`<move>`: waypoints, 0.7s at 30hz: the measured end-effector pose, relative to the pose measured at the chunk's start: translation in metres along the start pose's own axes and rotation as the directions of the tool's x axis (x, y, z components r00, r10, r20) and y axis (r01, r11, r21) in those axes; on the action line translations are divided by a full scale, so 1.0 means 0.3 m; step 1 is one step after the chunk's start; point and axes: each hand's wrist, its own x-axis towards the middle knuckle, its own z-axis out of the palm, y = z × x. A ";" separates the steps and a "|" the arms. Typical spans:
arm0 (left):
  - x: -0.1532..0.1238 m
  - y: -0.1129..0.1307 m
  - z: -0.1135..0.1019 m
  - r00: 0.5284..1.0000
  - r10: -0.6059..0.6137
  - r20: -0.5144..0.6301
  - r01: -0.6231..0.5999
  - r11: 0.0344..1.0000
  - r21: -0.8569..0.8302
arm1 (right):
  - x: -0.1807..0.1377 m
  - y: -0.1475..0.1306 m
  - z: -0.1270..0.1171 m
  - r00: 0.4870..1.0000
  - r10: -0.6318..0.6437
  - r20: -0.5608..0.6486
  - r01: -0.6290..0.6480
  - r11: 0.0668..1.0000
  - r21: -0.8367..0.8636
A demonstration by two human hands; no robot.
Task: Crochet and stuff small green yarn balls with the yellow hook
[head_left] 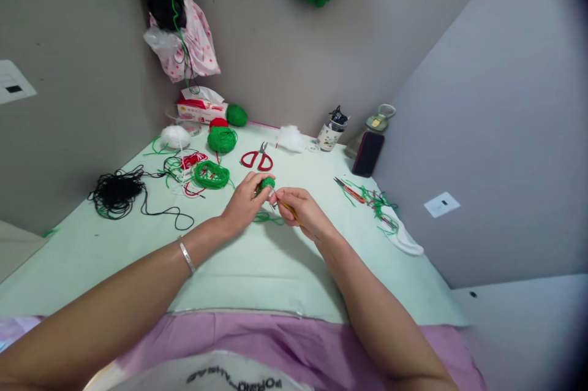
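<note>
In the head view, my left hand [245,200] is closed around a small green crocheted piece [267,182], whose top shows between the fingers. My right hand [298,210] grips the yellow handle of a crochet hook [291,212]. The hook's thin metal shaft reaches to the crocheted piece, and the fingertips of both hands are close together there. Green yarn [269,217] lies loosely on the table beneath my hands. Just beyond them rest red-handled scissors [257,159].
To the left are tangled black yarn [117,190], a green yarn coil [211,175], green yarn ball [222,140] and white yarn ball [175,136]. A tissue box [202,110] stands behind. On the right are a phone [368,154], orange snips [351,190] and yarn scraps [381,204].
</note>
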 end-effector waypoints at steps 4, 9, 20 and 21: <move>0.003 0.007 0.006 1.000 -0.024 0.012 0.024 0.999 -0.038 | 0.005 0.016 0.025 0.994 -0.079 -0.074 0.074 0.996 -0.058; 0.004 0.010 0.007 0.998 -0.054 0.040 0.058 0.993 -0.107 | -0.021 0.018 0.062 0.970 -0.189 -0.151 0.154 0.964 -0.216; 0.015 0.010 -0.011 1.000 -0.015 -0.019 0.014 0.999 -0.036 | -0.014 0.001 0.047 1.000 -0.020 0.017 0.020 0.999 0.032; 0.016 0.006 -0.011 0.999 -0.001 -0.037 0.000 1.000 -0.014 | -0.008 -0.001 0.039 0.998 0.008 0.056 -0.012 0.997 0.079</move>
